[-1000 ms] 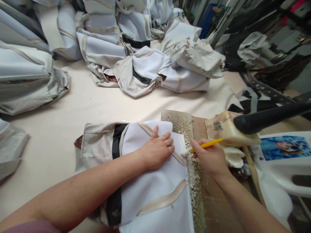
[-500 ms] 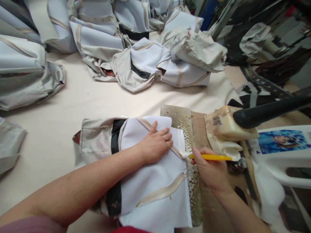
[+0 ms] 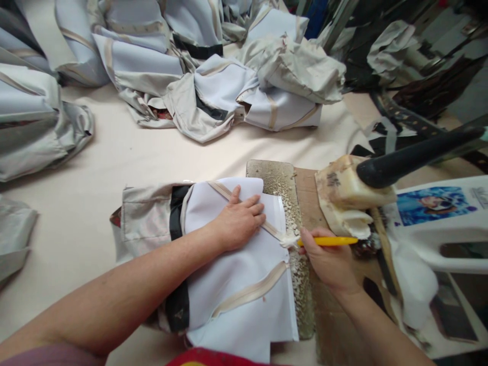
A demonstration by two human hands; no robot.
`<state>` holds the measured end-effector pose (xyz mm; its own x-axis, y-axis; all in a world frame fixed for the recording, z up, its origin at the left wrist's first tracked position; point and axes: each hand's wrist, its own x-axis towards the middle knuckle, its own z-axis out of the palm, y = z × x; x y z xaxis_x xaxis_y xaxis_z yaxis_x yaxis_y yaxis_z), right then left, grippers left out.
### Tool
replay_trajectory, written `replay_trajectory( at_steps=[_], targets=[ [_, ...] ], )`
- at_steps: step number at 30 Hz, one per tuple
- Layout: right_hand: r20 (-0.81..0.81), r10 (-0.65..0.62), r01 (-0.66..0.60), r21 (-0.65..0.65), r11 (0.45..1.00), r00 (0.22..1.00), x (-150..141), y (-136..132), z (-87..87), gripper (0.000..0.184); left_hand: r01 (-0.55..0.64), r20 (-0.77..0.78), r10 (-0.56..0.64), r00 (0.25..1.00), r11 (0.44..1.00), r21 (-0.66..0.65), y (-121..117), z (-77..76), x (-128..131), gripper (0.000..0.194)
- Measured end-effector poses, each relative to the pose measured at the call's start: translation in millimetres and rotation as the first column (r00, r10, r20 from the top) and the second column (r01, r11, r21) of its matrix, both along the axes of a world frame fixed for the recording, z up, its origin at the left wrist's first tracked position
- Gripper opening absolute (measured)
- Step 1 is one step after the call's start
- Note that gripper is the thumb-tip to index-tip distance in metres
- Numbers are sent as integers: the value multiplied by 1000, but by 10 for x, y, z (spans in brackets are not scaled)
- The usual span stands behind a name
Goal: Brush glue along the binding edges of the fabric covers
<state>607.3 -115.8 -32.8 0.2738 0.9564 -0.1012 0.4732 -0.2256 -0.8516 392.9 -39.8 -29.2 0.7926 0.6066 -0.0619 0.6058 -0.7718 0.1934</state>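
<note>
A pale lilac-white sewn fabric piece with beige tape strips and a grey lining lies in front of me. My left hand rests flat on it, fingers spread. My right hand pinches a brush with a yellow handle. White bristles at the brush's tip touch the right edge of the fabric, near the end of a beige strip. Beneath that edge is a board crusted with dried, pale lumps.
More sewn fabric pieces are heaped along the back and left of the table. Right of the board, a cream-coloured container with a black handle stands on brown cardboard, beside a white plastic item with a blue picture.
The whole view has shifted slightly. The brush tip has moved a little along the fabric's right edge, while my left hand stays flat on the piece.
</note>
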Motion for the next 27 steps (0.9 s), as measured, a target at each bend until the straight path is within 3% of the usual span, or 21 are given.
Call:
replay_trajectory(
  at_steps=[3, 6, 11, 14, 16, 20, 22, 27],
  targets=[
    [48, 0, -3, 60, 998, 999, -16, 105, 7, 35, 1, -2, -1, 1000, 1000, -5, -4, 7, 7, 24],
    [-6, 48, -47, 92, 995, 999, -83, 209, 12, 33, -8, -7, 8, 1000, 1000, -12, -7, -8, 8, 24],
    [-27, 7, -7, -27, 1000, 1000, -123, 65, 37, 39, 1, -5, -1, 1000, 999, -47, 26, -9, -14, 29],
    [13, -9, 9, -31, 999, 1000, -74, -80, 80, 39, -22, -16, 21, 1000, 994, -110, 8, 142, -6, 33],
    [16, 47, -47, -4, 999, 999, -36, -114, 77, 37, -14, -18, 12, 1000, 990, -142, -77, 303, 11, 39],
    [11, 69, -69, 3, 998, 998, 15, -79, -3, 35, 127, -21, -139, 990, 946, -299, -413, 521, 22, 50],
    [30, 12, -13, 35, 999, 999, 6, -67, -24, 35, 128, -52, -157, 986, 923, -363, -572, 500, 3, 50],
    [-25, 19, -19, -4, 1000, 1000, -99, -199, 12, 37, 70, -66, -96, 993, 945, -319, -721, 301, -48, 39]
  ],
)
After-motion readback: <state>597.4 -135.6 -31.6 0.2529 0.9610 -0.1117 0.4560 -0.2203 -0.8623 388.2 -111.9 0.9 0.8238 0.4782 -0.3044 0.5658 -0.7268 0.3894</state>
